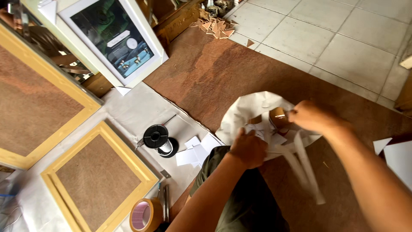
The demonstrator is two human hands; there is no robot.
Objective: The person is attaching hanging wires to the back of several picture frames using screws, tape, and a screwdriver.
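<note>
At the centre right of the frame we see a crumpled sheet of white paper (249, 109), bunched into a loose bowl shape over a brown board floor (206, 73). Its edges are torn and ragged, and long white strips (307, 169) trail down from it toward the lower right. Small brown cardboard pieces (278, 116) show inside the folds, one of them a curved tan scrap near the upper rim.

Our left hand (248, 148) sits at the lower edge of the bundle, knuckles up, fingers curled tight and pinching a wad of white paper scraps against the palm. Our right hand (311, 116) reaches in from the right, wrist bent, its fingertips pressed together on the paper's rim just beside the tan scrap — a pinching grip, though motion blur softens the detail. Both forearms run up from the bottom of the frame, the left over a knee in olive-green trousers (244, 202).

To the left of the bundle, a black spool (156, 137) stands on a grey-white sheet, with a few small white paper cuttings (193, 150) just beside it. Two wooden-framed boards (96, 180) fill the lower left and left edge — pale yellow rims around brown backing. A white-framed picture (118, 38) leans at the upper left. A roll of tan packing tape (143, 215) lies at the bottom edge, and pale floor tiles (334, 38) spread across the upper right.
</note>
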